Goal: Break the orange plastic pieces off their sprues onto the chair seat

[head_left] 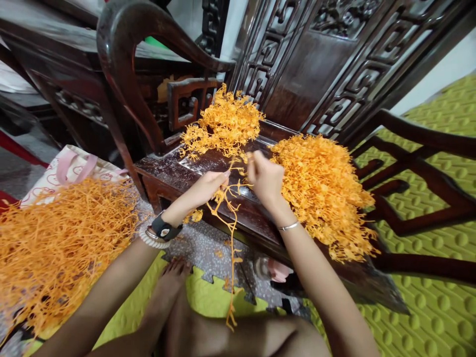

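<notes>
Orange strand (232, 238): one, branching, dangling from left hand (211, 188) past front edge of chair seat (197, 168).
Left fingertips: pinching strand.
Right hand (266, 179): curled, blurred; cannot tell its hold.
Seat heaps (323, 191): two, orange.
Stringier heap (74, 238): one, beside one bag (76, 168).

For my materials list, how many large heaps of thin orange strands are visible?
3: one heap of orange strands at the far left of the dark wooden seat, another heap on its right, a third heap low at left. More may be hidden.
</notes>
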Demonstrator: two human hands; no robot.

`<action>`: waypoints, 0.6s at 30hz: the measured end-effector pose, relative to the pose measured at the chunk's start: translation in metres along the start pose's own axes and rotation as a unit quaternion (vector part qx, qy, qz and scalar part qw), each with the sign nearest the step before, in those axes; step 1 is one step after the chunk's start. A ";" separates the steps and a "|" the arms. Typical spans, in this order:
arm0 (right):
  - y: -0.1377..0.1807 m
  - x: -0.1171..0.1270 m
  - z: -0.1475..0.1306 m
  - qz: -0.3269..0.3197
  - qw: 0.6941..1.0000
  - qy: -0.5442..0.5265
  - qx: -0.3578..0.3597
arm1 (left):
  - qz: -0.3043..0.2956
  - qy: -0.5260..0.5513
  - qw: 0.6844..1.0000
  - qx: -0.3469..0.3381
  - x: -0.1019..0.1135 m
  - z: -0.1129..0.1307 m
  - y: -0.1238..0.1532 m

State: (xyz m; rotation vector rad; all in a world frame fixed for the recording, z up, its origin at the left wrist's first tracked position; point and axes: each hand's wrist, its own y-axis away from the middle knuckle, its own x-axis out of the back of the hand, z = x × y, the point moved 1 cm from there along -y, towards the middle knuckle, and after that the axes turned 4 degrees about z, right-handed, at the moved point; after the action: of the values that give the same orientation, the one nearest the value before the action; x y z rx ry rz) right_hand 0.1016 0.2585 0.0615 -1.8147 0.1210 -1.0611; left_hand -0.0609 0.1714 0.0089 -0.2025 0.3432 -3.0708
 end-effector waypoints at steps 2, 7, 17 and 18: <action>-0.011 0.022 0.027 0.175 0.982 0.025 -0.073 | 0.007 0.004 1.000 0.001 0.002 -0.001 0.003; -0.020 0.048 0.062 0.230 0.951 0.155 -0.139 | 0.029 0.026 0.999 0.007 0.003 -0.001 0.005; 0.004 0.001 0.022 -0.219 0.939 0.260 -0.047 | 0.045 0.096 0.993 0.041 0.000 0.000 0.007; 0.006 0.001 0.024 -0.261 0.930 0.251 -0.056 | 0.048 0.092 0.994 0.031 0.000 0.000 0.007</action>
State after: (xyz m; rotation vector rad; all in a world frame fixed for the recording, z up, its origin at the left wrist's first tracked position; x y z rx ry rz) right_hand 0.1214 0.2716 0.0548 -1.6727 -0.0007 -1.9236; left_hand -0.0605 0.1648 0.0071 0.0988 0.2560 -3.0050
